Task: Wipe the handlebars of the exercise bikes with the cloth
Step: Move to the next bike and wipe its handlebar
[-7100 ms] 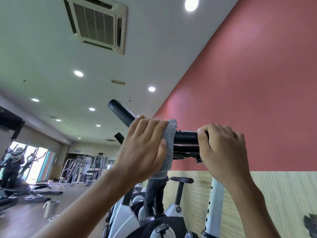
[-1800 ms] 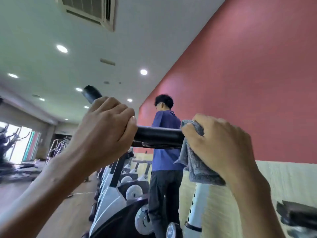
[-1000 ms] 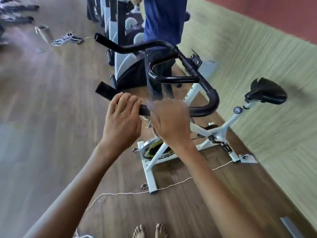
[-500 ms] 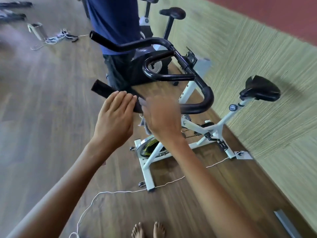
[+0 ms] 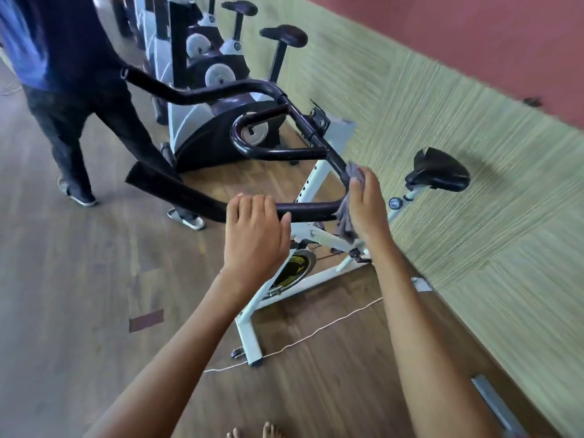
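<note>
no readable text anywhere: yellow graphic on the white bike's flywheel (image 5: 292, 269) and small round emblems on the far bikes are too blurred.

Hands: two, left hand (image 5: 256, 238) and right hand (image 5: 366, 207). Cloth (image 5: 347, 222): one. Handlebar (image 5: 303, 211) set: one. White bike (image 5: 249, 330): one. Grey bikes (image 5: 196, 121) behind: at least two, the far end of the row is cut off. Saddles (image 5: 437, 172) (image 5: 284, 36) (image 5: 240, 7): three. Other person (image 5: 63, 74): one. Cord (image 5: 316, 332): one.
</note>
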Available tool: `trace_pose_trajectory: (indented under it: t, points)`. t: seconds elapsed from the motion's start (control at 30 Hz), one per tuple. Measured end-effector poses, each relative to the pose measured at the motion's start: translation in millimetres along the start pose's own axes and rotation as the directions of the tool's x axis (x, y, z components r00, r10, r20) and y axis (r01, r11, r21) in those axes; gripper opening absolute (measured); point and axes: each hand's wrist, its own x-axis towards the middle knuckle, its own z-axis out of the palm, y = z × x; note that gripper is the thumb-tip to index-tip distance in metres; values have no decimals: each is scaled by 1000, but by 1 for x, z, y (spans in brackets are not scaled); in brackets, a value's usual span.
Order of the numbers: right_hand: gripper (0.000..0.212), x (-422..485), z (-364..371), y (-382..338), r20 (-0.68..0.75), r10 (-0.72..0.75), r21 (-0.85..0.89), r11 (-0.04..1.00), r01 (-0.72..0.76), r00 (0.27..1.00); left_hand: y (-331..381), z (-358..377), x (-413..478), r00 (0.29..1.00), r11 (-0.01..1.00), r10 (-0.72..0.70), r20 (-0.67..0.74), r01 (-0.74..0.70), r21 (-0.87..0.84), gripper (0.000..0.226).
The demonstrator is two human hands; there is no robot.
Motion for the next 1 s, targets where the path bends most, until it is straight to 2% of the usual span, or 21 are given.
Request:
trace_pose_trajectory:
  t: [0.07, 0.1, 0.17, 0.27, 0.37, 0.43, 0.5, 0.57, 0.67, 0.77, 0.83, 0.93, 1.0]
  points:
    - [36, 36, -14, -8, 215, 210, 5, 976, -216, 954, -2, 3, -1, 1000, 1000, 6, -15, -6, 3, 42]
    - [35, 47, -18, -10, 269, 243, 4, 967, -254, 932, -1, 5, -1, 1000, 1000, 5, -17, -5, -2, 41]
    - [34, 50, -18, -13, 273, 239, 49, 964, -262, 932, 0, 8, 0, 1000, 1000, -10, -30, 10, -11, 42]
    - [37, 9, -1, -8, 162, 157, 127, 976, -178, 974, 1, 11, -1, 999, 999, -28, -41, 27, -22, 43]
    - [38, -18, 7, -8, 83, 8, -25, 1000, -6, 997, 1, 12, -1, 998, 1000, -25, -60, 25, -11, 43]
    - [41, 11, 6, -6, 163, -39, -199, 977, 72, 986, 1, 11, -1, 997, 1000, -27, -69, 26, -11, 42]
    - [35, 52, 6, -10, 298, -1, -338, 935, 106, 955, 1, 9, -2, 997, 999, -27, -74, 26, -19, 42]
    - [34, 80, 8, -20, 363, 39, -410, 904, 122, 931, -1, 6, -3, 996, 1000, -10, -86, 9, -23, 42]
    - [40, 81, 8, -26, 336, 39, -435, 892, 119, 941, -7, 3, -5, 992, 999, 40, -120, -41, -11, 41]
    - [31, 57, -3, -8, 292, 66, -207, 978, -5, 954, -9, 3, -5, 995, 999, 38, -94, -39, -12, 40]
    - [32, 54, -9, -4, 303, 81, -149, 988, -36, 950, -7, 4, -3, 996, 1000, 27, -84, -27, -6, 40]
    - [26, 78, -6, -19, 384, 127, -265, 964, -22, 914, -8, 4, -3, 995, 999, 45, -86, -45, 2, 39]
    - [22, 93, 2, -30, 379, 120, -331, 944, 13, 917, -10, 4, -3, 994, 998, 57, -94, -56, 10, 39]
